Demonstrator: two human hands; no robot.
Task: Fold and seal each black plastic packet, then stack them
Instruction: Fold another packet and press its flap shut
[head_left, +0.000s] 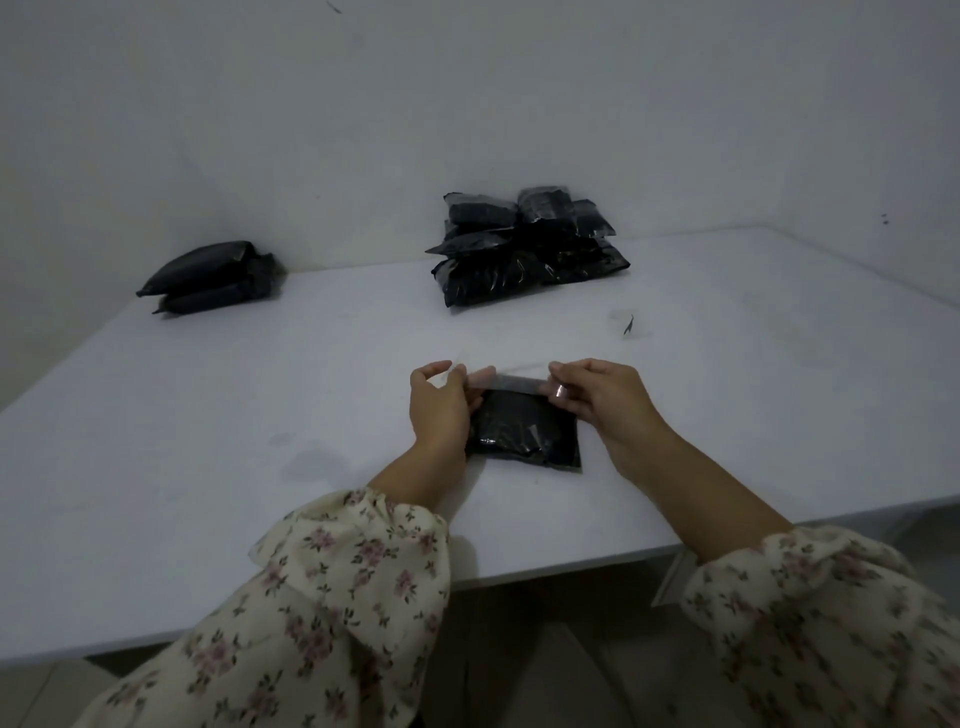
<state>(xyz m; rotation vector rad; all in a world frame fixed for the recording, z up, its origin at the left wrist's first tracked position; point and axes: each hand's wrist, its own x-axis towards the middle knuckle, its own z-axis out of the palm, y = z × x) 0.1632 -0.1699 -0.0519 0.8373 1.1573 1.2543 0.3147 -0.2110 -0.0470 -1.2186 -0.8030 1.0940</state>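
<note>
The white table (208, 467) carries everything. At its far middle sits the big stack (524, 244) of black packets. They are short and squared off, and I judge them to be the ones already folded, sealed and piled. At the far left lies the small pile (213, 278), two longer packets that look not yet folded, so probably the work left. Near the front edge, in the middle, one packet (524, 434) lies flat on the table between the hands. Its body looks folded, but its far edge seems not yet closed. The left hand (441, 405) and the right hand (605, 400) each keep a pinching grip on one end of a pale strip (514, 384) stretched along that far edge. Sealing therefore seems the step in hand, with stacking to follow. A small dark scrap (629, 326) lies further right, apart.
</note>
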